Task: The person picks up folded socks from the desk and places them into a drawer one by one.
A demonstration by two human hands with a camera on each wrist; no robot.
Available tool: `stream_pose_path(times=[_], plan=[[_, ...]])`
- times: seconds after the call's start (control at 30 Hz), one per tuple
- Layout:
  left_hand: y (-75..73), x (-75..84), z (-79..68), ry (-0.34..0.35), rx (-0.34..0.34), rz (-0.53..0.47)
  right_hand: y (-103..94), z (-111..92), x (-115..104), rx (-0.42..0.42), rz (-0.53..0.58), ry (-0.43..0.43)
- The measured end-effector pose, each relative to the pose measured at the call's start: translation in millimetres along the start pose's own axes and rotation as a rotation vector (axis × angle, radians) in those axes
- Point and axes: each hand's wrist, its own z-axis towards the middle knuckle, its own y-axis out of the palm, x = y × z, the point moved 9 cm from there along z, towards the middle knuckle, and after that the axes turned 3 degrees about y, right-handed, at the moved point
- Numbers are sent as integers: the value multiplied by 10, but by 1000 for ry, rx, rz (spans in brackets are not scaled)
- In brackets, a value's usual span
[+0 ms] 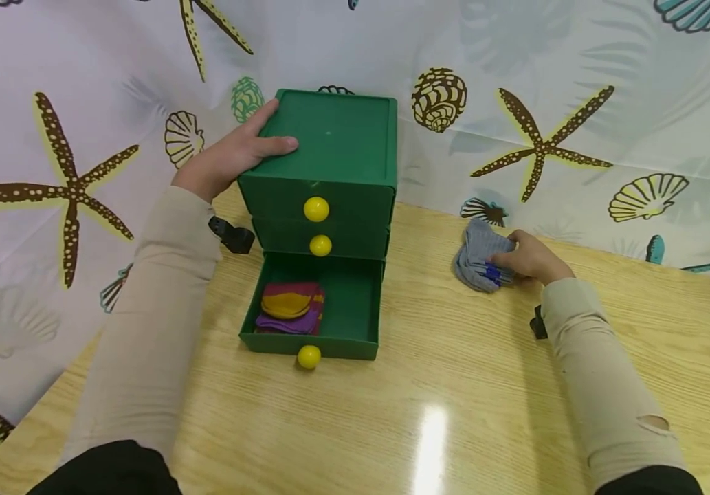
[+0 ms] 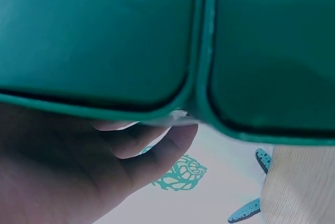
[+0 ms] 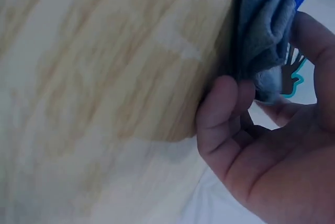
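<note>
On the upper left corner of the green drawer box point(image 1: 336, 137) rests my left hand point(image 1: 234, 151), thumb straight across the top. In the left wrist view its fingers point(image 2: 152, 156) reach along the box's edge. My right hand point(image 1: 530, 258) pinches grey socks point(image 1: 481, 251) with blue bands, folded in a bundle on the table to the right of the box. Thumb and fingers grip the bundle's near end in the right wrist view. The bottom drawer point(image 1: 351, 302) is pulled out; purple, maroon and mustard folded socks point(image 1: 293, 306) lie in its left half.
Two upper drawers with yellow knobs point(image 1: 316, 209) are closed. Everything stands on a light wooden table point(image 1: 429, 357). Behind it hangs a white cloth point(image 1: 355, 41) printed with starfish and shells. The open drawer juts toward me, its yellow knob point(image 1: 308, 357) in front.
</note>
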Motion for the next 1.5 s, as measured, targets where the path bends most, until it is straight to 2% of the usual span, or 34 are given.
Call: stream_pose_path(times=[0.1, 0.3, 0.4, 0.5, 0.57, 0.67, 0.83, 0.97, 1.07, 1.23, 1.33, 1.5], plan=[[-13, -9, -9, -1, 13, 3, -10, -43, -52, 60, 83, -35], [-50, -12, -30, -3, 19, 3, -101, -170, -167, 283, 331, -140], [-60, -17, -43, -3, 22, -5, -141, -242, -219, 375, 366, -187], [-54, -23, -46, -2, 22, -14, -141, -299, -269, 387, 375, -224], [-45, -27, -43, -1, 20, -17, -133, -334, -299, 365, 390, -232], [-38, -30, -42, 2, 18, -16, -97, -380, -335, 288, 479, -209], [-28, -26, -46, 8, 13, -22, -35, -490, -426, 172, 716, -173], [-13, -23, -49, 12, 8, -32, 20, -599, -525, 91, 889, -195], [-9, -26, -44, 13, 5, -40, 34, -710, -617, 80, 931, -236], [-2, -23, 0, 20, -12, -52, 139, -925, -810, 52, 915, -308], [6, -13, 19, 15, -21, -43, 321, -1066, -979, -58, 932, -364], [22, 21, 32, 22, -16, -64, 767, -1266, -1373, -386, 1012, -440]])
